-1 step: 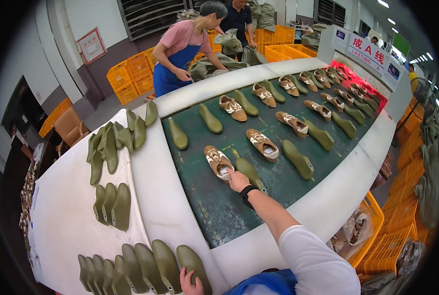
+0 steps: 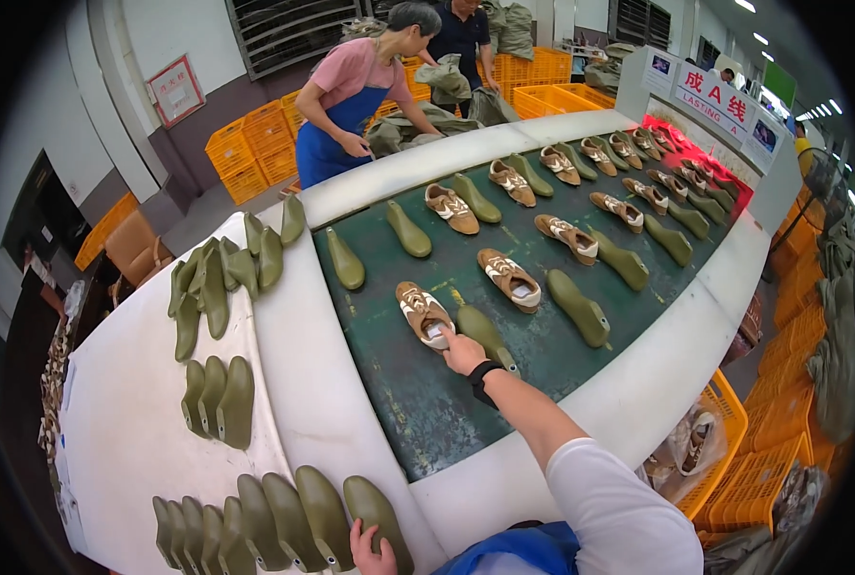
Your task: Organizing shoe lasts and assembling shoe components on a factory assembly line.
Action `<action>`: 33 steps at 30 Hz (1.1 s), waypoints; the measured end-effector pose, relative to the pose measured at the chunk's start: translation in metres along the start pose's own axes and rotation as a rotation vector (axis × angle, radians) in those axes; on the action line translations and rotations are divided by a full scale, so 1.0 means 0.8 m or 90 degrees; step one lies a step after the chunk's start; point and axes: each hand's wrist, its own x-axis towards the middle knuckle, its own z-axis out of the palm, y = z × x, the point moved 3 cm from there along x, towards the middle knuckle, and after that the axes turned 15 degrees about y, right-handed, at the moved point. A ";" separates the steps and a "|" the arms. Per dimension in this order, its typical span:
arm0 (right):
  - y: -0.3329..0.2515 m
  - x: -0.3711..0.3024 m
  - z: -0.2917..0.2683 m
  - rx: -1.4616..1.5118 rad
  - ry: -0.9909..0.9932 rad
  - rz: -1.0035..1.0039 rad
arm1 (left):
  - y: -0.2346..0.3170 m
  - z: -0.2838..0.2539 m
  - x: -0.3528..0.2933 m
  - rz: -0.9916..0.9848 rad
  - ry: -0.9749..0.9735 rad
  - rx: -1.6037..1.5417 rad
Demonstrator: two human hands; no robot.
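Observation:
My right hand (image 2: 463,355) reaches onto the green belt (image 2: 399,402), its fingers closed on the heel of a brown-and-white lace-up shoe (image 2: 422,309) lying with its toe pointing away. A green shoe last (image 2: 482,333) lies just right of that hand. At the bottom edge, my left hand (image 2: 372,553) grips the side of another green last (image 2: 374,508), the rightmost in a row standing on the white table; part of this hand is cut off by the frame. Further lasts (image 2: 319,515) stand tightly side by side to its left.
Brown shoes (image 2: 509,280) and green lasts (image 2: 578,309) lie in lines along the belt, bordered by white ledges (image 2: 336,422). More lasts (image 2: 219,402) sit on the white table (image 2: 130,412). Yellow crates (image 2: 715,441) stand at the right. Two people (image 2: 360,105) handle cloth sacks beyond the belt.

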 end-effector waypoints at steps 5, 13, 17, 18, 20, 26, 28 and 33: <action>-0.011 -0.089 -0.064 0.108 -0.195 -0.121 | -0.021 0.006 -0.002 -0.056 -0.035 0.001; 0.084 -0.279 -0.266 0.088 -0.110 0.042 | -0.004 0.015 -0.034 -0.290 -0.101 -0.223; 0.123 -0.381 -0.351 0.046 0.062 0.203 | 0.017 0.099 0.034 -0.155 -0.150 -0.210; 0.131 -0.406 -0.365 0.021 0.087 0.249 | 0.016 0.134 0.063 -0.176 -0.159 -0.241; 0.144 -0.453 -0.384 0.005 0.107 0.293 | 0.005 0.203 0.129 -0.243 -0.175 -0.273; 0.214 -0.636 -0.392 0.022 0.231 0.458 | -0.003 0.340 0.208 0.047 -0.117 -0.035; 0.249 -0.700 -0.385 -0.026 0.227 0.554 | 0.003 0.349 0.214 -0.068 -0.207 -0.057; 0.341 -0.741 -0.387 -0.096 0.444 0.622 | 0.028 0.285 0.185 -0.177 -0.321 -0.048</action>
